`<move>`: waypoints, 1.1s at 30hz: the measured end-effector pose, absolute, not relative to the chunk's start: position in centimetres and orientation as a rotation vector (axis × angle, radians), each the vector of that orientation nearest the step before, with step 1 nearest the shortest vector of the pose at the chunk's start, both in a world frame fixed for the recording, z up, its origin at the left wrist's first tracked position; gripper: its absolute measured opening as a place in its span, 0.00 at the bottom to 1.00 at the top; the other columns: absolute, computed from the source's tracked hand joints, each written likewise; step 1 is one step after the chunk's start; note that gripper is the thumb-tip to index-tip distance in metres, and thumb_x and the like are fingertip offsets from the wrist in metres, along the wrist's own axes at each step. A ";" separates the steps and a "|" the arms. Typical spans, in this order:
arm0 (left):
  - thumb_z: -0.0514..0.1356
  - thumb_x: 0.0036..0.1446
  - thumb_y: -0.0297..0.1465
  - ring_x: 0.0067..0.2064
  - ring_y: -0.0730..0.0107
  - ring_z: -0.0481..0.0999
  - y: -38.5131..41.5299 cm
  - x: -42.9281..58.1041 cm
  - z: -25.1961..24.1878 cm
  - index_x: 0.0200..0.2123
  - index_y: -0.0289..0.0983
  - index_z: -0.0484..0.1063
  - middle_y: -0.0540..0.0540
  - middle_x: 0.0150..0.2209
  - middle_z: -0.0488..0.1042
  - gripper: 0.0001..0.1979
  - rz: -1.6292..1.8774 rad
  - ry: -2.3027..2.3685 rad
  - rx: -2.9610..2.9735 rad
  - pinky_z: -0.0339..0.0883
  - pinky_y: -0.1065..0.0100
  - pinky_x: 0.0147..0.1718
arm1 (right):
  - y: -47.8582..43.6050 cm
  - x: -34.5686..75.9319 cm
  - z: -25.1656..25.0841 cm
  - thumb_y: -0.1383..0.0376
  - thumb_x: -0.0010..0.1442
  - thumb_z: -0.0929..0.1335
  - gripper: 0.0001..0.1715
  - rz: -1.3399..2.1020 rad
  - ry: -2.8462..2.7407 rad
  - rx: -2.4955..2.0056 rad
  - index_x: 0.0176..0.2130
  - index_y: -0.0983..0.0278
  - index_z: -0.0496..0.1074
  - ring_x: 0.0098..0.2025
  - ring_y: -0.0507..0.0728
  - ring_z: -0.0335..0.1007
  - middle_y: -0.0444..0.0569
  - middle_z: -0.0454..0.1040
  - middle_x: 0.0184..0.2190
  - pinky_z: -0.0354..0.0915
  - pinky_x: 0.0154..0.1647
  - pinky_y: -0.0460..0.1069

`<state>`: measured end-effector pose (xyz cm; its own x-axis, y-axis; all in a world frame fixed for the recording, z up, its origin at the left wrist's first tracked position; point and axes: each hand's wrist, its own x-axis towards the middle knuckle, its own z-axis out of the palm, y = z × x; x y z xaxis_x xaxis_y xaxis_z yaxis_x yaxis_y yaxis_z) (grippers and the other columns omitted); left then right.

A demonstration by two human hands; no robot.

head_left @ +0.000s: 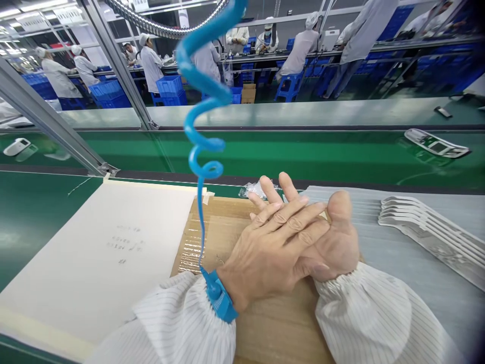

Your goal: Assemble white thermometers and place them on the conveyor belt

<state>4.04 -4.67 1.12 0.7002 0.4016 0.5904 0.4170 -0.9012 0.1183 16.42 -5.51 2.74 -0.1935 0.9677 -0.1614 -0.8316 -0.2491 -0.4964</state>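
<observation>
My left hand (265,253) lies flat across the palm of my right hand, its fingers stretched out toward the upper right. Palm up, my right hand (341,242) is partly hidden beneath it, with the thumb raised and fingertips showing beyond. Nothing shows held in either hand. A blue wrist strap (222,298) circles my left wrist, and a coiled blue cord (204,136) rises from it past the top of the view. Under both hands is a brown cardboard sheet (273,328) with clear tape along its left side.
White paper (87,253) with faint marks is taped down at left. Stacked pale plastic housings (428,232) rest on a grey foam sheet (371,212) at right. A green conveyor (265,154) carries a white shell (435,143). A metal post (49,116) slants at left. Co-workers sit beyond.
</observation>
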 end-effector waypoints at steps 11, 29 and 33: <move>0.50 0.74 0.41 0.76 0.63 0.50 -4.7 3.9 1.4 0.67 0.37 0.66 0.47 0.72 0.61 0.24 -0.958 -0.725 -2.790 0.48 0.55 0.74 | -5.6 16.7 2.9 0.29 0.57 0.62 0.42 1.804 -0.483 -0.500 0.60 0.43 0.74 0.72 0.70 0.59 0.44 0.68 0.69 0.48 0.73 0.71; 0.58 0.67 0.36 0.64 0.52 0.71 -1.1 0.7 0.8 0.50 0.36 0.74 0.36 0.61 0.72 0.13 -1.586 -1.881 -2.370 0.66 0.47 0.63 | -4.0 17.2 2.2 0.38 0.62 0.69 0.29 1.740 -0.470 -0.519 0.50 0.53 0.79 0.59 0.60 0.71 0.44 0.72 0.64 0.68 0.55 0.54; 0.59 0.64 0.34 0.60 0.51 0.74 -0.4 0.2 0.1 0.43 0.37 0.76 0.37 0.57 0.74 0.09 -1.587 -1.970 -2.318 0.68 0.48 0.61 | -3.4 17.3 1.3 0.58 0.53 0.79 0.16 1.665 -0.338 -0.726 0.41 0.60 0.80 0.39 0.52 0.74 0.45 0.79 0.45 0.67 0.38 0.48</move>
<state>0.24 -0.40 0.10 -0.0644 0.8917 0.4479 0.6273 -0.3129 0.7131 17.26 -3.38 1.33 -0.0764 0.9585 -0.2747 -0.7755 -0.2303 -0.5879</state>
